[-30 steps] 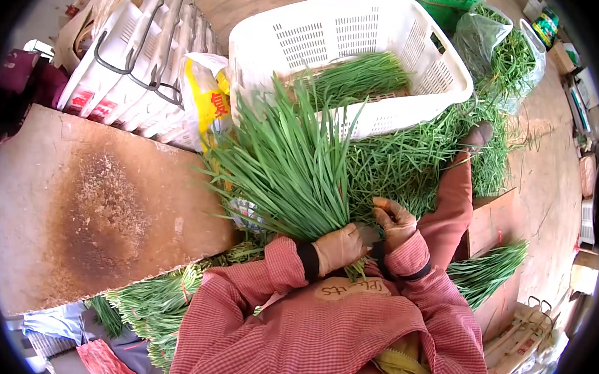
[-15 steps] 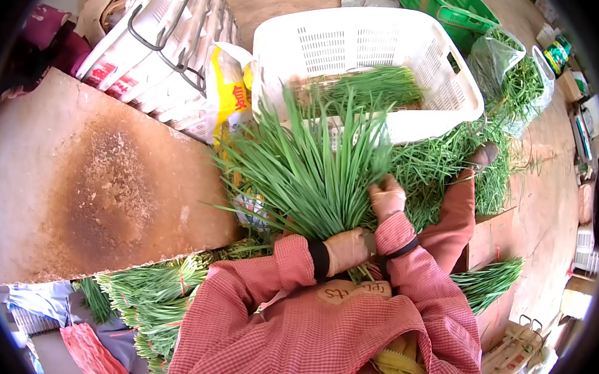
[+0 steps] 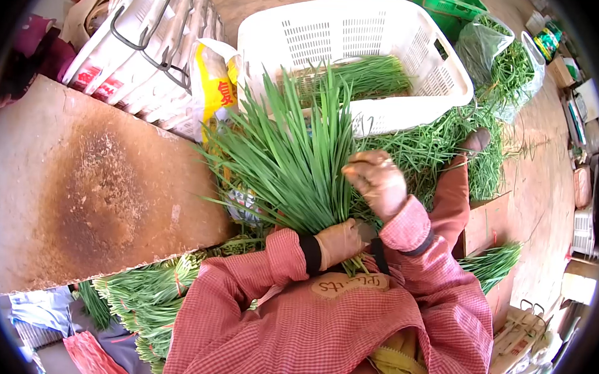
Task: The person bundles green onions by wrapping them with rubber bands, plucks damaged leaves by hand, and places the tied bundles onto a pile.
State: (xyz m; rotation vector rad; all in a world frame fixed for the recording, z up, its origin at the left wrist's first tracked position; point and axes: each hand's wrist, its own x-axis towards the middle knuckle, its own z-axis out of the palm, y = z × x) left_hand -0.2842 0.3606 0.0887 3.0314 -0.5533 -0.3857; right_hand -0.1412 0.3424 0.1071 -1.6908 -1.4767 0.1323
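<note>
My left hand is wrapped round the lower stems of a large bunch of green chives in front of my chest. The long leaves fan out upward and away from me, and the stem ends stick out below the hand. Something dark grey shows by the left fingertips; what it is I cannot make out. My right hand is raised just right of the leaves. Its fingers are curled in and bunched together, and whatever may be between them is hidden.
A white plastic basket holding more chives stands ahead. Loose green leaves lie heaped beside my foot. On the left is a stained board, with tied chive bundles below it. A bag of greens stands back right.
My right hand has moved up and left from beside the leaves, turning with its fingers curled. The left hand keeps its hold on the chives. The whole view has shifted slightly.
</note>
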